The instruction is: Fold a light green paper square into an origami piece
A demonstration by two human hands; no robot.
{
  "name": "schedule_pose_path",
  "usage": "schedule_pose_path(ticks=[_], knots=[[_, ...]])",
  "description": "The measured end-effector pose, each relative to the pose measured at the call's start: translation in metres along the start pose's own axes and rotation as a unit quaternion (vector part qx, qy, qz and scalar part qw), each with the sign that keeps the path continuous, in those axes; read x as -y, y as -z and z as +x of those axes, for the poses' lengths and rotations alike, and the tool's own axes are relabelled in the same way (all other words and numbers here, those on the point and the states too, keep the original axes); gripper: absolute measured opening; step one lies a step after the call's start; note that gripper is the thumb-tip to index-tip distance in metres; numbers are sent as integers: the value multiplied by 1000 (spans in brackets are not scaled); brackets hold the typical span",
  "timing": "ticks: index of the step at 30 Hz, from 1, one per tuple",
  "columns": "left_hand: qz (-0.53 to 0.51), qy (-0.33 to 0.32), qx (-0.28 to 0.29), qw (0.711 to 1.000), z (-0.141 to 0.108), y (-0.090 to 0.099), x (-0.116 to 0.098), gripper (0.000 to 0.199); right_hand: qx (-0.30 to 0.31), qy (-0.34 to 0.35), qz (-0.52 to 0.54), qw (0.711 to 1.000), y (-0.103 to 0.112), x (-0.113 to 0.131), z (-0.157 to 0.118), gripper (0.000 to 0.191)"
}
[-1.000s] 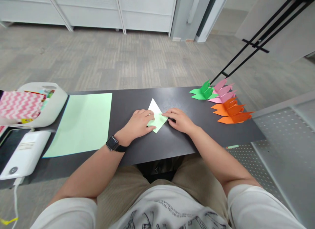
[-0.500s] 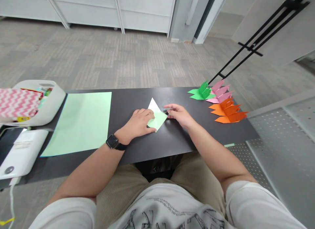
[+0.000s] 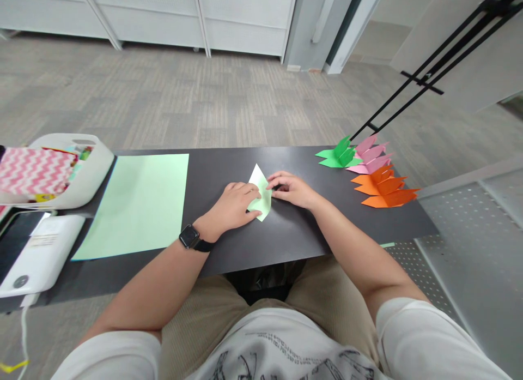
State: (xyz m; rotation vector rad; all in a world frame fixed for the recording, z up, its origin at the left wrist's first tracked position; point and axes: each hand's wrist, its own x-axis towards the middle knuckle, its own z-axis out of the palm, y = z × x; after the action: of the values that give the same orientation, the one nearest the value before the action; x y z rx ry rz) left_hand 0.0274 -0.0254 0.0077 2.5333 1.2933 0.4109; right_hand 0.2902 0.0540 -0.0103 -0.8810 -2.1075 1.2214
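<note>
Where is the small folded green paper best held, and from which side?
Probably at the right edge of the paper, coming from the right: this edge appears curled upward, while the left hand covers the paper's left part.

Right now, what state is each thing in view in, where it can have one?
Left hand: resting on the small paper
Right hand: fingers at the paper's right edge
Small paper: partly folded, right side curved
Large green sheet: flat, unfolded
Green, pink and orange paper pieces: folded, points raised
White basket: open, filled
White device: cable plugged in
Watch: strapped on, screen dark
</note>
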Motion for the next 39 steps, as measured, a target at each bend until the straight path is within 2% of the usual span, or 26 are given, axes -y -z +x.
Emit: schedule_pose_path(ticks=[4, 11, 18, 27, 31, 34, 39], knots=[[-2, -3, -9, 1000, 1, 1, -1, 35, 26, 35, -60, 997, 6, 4, 16, 13], [9, 7, -22, 1000, 0, 1, -2, 37, 25, 18, -158, 987, -6, 10, 21, 3], [36, -14, 22, 999, -4, 9, -9, 32, 1, 12, -190, 982, -15, 7, 15, 21], [35, -49, 41, 997, -5, 10, -6, 38, -10, 22, -214, 976, -21, 4, 12, 28], [11, -74, 54, 996, -5, 11, -3, 32, -10, 26, -224, 974, -22, 4, 11, 29], [4, -72, 47, 996, -4, 9, -4, 23, -9, 27, -230, 973, -22, 4, 11, 30], [20, -26, 1, 999, -1, -2, -8, 25, -21, 31, -241, 970, -23, 5, 11, 20]])
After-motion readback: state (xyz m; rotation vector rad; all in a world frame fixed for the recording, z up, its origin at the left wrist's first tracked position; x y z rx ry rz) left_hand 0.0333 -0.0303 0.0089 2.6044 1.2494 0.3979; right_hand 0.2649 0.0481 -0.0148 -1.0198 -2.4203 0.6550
